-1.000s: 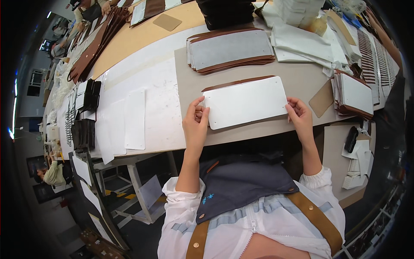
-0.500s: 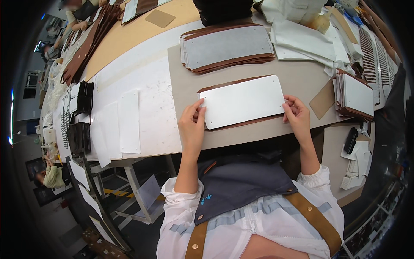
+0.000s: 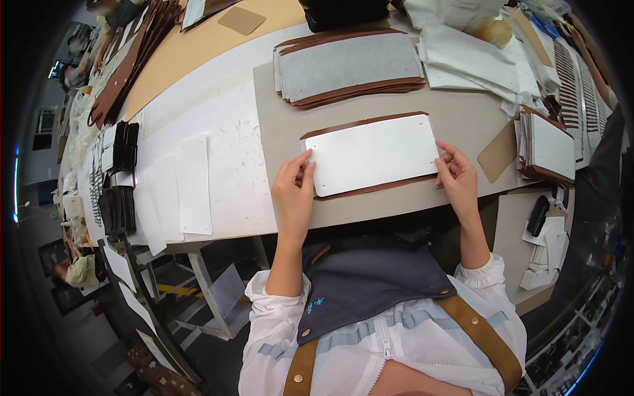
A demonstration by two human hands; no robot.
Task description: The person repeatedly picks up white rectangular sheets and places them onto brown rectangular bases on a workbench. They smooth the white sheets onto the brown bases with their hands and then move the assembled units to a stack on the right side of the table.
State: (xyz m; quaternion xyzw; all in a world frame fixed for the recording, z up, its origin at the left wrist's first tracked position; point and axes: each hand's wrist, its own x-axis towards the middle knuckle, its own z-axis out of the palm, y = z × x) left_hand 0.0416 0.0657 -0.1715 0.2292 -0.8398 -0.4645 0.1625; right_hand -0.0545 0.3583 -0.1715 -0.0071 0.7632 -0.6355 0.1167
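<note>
A white rectangular panel (image 3: 375,153) with rounded corners and small holes near its ends lies over a brown leather piece (image 3: 367,187). Brown strips of that leather show along the panel's far and near edges. At the left end, my left hand (image 3: 294,188) pinches the panel, fingertips on top of its edge. My right hand (image 3: 457,178) has closed its thumb and fingers at the right end. What lies under the fingertips is partly hidden. Just beyond is a stack of brown leather pieces (image 3: 356,94) topped by a grey-white sheet (image 3: 350,66).
White strips (image 3: 193,188) and black folded pieces (image 3: 122,204) lie to the left. On the right are a brown card (image 3: 496,153), a pile of white-topped leather pieces (image 3: 549,146) and a lower board (image 3: 518,228) with a black object. White bags (image 3: 465,59) crowd the back right.
The white panel has shifted slightly over the leather, so the brown strip along its far edge now shows further to the right. Both hands stay at the panel's ends.
</note>
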